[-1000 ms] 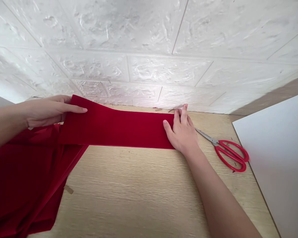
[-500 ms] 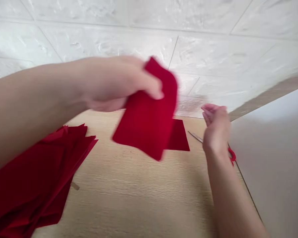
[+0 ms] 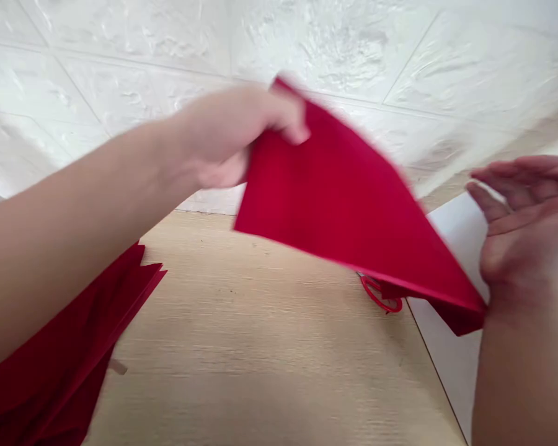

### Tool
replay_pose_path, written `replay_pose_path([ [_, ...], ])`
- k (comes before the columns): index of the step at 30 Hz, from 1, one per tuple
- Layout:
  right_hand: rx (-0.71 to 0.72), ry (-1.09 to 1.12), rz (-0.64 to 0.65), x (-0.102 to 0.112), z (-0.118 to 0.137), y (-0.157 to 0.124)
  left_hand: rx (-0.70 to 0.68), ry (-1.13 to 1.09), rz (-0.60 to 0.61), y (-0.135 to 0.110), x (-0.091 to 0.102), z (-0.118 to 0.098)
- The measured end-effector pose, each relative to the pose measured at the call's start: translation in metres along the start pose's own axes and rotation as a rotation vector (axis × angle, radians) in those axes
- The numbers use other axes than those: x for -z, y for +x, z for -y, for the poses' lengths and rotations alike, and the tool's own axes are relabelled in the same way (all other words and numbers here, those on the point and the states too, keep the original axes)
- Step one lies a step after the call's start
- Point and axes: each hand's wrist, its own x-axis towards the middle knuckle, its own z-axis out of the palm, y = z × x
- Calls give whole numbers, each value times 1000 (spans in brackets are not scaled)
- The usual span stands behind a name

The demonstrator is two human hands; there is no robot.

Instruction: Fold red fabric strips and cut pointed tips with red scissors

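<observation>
View: head cam, looking fwd & down at desk, hands in front, some motion blur.

Left hand: raised over desk, narrow pinch, thumb & fingers closed on top corner of red sheet.

Right hand: at right edge of view, palm up, fingers spread wide, nothing gripped. Sheet's lower corner reaches heel of palm; can't tell if touching or just in front of it.

Red sheet: in the air btw hands, above desk, tilted, stretched diagonally from top-left corner down to lower right. Looks stiff, w/ a soft surface; exact material unclear.

Red stack: more red sheets, loosely piled at lower left, partly off desk edge, under left forearm.

Scissors: red loop handle shows just below sheet's lower edge, rest hidden.

Desk: light wood grain. Tan scrap by red stack.

White board: at right, behind right hand.

Wall panels: white, brick-textured, in bg.
</observation>
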Motion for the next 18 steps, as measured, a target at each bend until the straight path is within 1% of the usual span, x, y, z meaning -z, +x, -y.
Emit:
replay_pose_path([
  [1, -106, 217, 1, -8, 5, -7, 71, -192, 16, -10, -2, 17],
  [2, -168, 309, 28, -18, 11, -16, 173, -349, 25, -21, -3, 38],
  [3, -198, 306, 130, -31, 16, -27, 288, -441, 26, -31, -4, 60],
  [4, -209, 251, 235, -45, 21, -38, 401, -438, -5, -41, -4, 83],
  [5, -176, 225, 325, -59, 26, -50, 479, -418, 6, -50, -3, 105],
  [7, -83, 162, 493, -85, 34, -72, 527, -406, 27, -66, -2, 140],
  [8, -18, 147, 549, -95, 37, -81, 538, -401, 33, -73, -2, 152],
  [9, 37, 144, 599, -104, 40, -89, 539, -398, 30, -78, -1, 161],
  [11, 100, 145, 699, -117, 44, -101, 539, -387, 12, -87, 1, 171],
  [14, 154, 128, 815, -124, 46, -113, 536, -366, -21, -92, 5, 179],
  [16, 210, 108, 831, -123, 43, -117, 558, -347, -49, -93, 9, 183],
  [18, 278, 90, 808, -120, 38, -120, 588, -315, -85, -91, 13, 189],
])
